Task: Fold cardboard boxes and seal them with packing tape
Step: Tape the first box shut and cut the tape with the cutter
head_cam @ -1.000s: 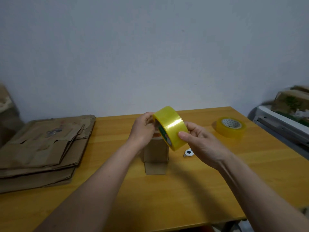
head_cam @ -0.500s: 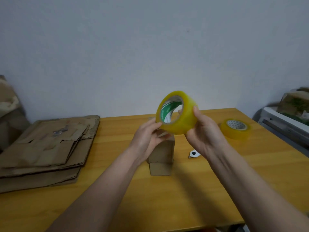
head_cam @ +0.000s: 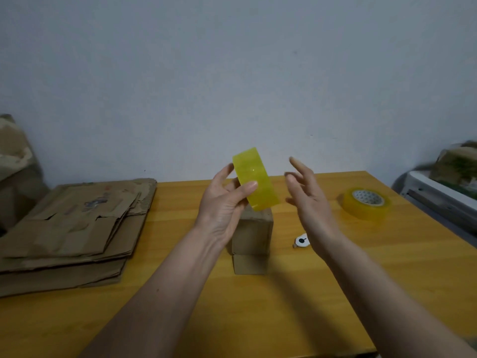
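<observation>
Holding the tape roll [head_cam: 255, 179] edge-on above the box [head_cam: 254, 235], the left hand [head_cam: 224, 202] pinches it between thumb and fingers.
Right hand [head_cam: 308, 196]: just right of the roll, apart from it, fingers straight and spread, holding nothing; slightly blurred.
Box: small, brown, upright at the centre of the table [head_cam: 296, 301], one flap lying flat toward the viewer.
Second roll [head_cam: 366, 206]: flat on the table, far right, well apart from the hands.
Cutter [head_cam: 301, 240]: small, white, on the table just right of the box.
Flat cardboard [head_cam: 74, 228]: stacked at the table's left end.
</observation>
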Motion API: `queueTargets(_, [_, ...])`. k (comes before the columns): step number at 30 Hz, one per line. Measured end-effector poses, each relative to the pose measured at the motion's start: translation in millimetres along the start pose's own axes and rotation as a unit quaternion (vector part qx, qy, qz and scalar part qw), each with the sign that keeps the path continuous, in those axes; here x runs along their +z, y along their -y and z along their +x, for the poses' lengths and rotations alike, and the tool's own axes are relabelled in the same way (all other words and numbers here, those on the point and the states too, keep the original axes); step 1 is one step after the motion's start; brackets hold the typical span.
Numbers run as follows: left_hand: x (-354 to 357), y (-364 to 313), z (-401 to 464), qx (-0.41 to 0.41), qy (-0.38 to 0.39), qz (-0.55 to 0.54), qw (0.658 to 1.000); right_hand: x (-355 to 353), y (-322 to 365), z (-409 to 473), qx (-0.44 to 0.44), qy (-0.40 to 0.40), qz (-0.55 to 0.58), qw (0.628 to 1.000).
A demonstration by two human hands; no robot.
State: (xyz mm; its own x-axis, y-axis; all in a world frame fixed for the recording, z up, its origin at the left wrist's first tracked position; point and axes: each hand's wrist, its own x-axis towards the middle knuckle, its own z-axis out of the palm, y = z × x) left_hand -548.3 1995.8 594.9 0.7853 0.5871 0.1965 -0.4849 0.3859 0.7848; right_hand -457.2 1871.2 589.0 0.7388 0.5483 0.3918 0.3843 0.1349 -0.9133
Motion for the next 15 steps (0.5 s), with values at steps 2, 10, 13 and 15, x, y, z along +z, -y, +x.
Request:
queueTargets(2, [-1.0,-1.5,-1.9,0.007,0.009,0.052,0.999,1.3,8.9,-0.5,-0.051,0.068,-0.041,0.996])
queueTargets(10, [-6.8,-8.7,-15.2,0.008,0.067,0.247,0.967,0.2,23.2,5.3,-0.032,0.081,-0.001,0.996])
queueTargets(13, [-5.1,-9.0,-17.7,0.009,0.075,0.255,0.964,1.9,22.8,6.4,-0.043,0.064,-0.016,0.997])
queueTargets(15, [-3.6,-10.2,-17.3,0.013,0.066,0.258,0.964,0.6,21.4,6.7,-0.081,0.035,-0.094,0.992])
